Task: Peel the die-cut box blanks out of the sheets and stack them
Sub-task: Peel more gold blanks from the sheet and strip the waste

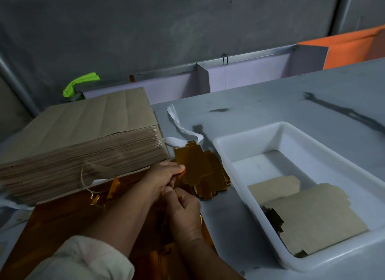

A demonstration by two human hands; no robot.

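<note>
- Pinching a small gold piece at the edge of the gold sheet (68,221) with the left hand (164,175), fingers curled tight round it.
- Gripping the same spot from the near side with the right hand (184,208), likewise curled (cannot tell whether blank or waste strip, hidden between the fingers).
- Working low over that sheet, flat on the table (270,100) and tucked partly under the tall stack of brown-backed sheets (83,138).
- Could tear a tab or crease the foil face if yanked hard against uncut nicks; safer to ease along the cut line.
- Could knock the loose pile of peeled gold blanks (198,167), just beside the left knuckles and already fanned unevenly, into a worse sprawl.
- Could drag the sheet out from under the tall stack and tip its leaning front edge.
- In the white tray (250,131), right of the gold pile: a low stack of blanks lying brown side up (312,213), with dark gold edges peeping out beneath at the near-left corner.
</note>
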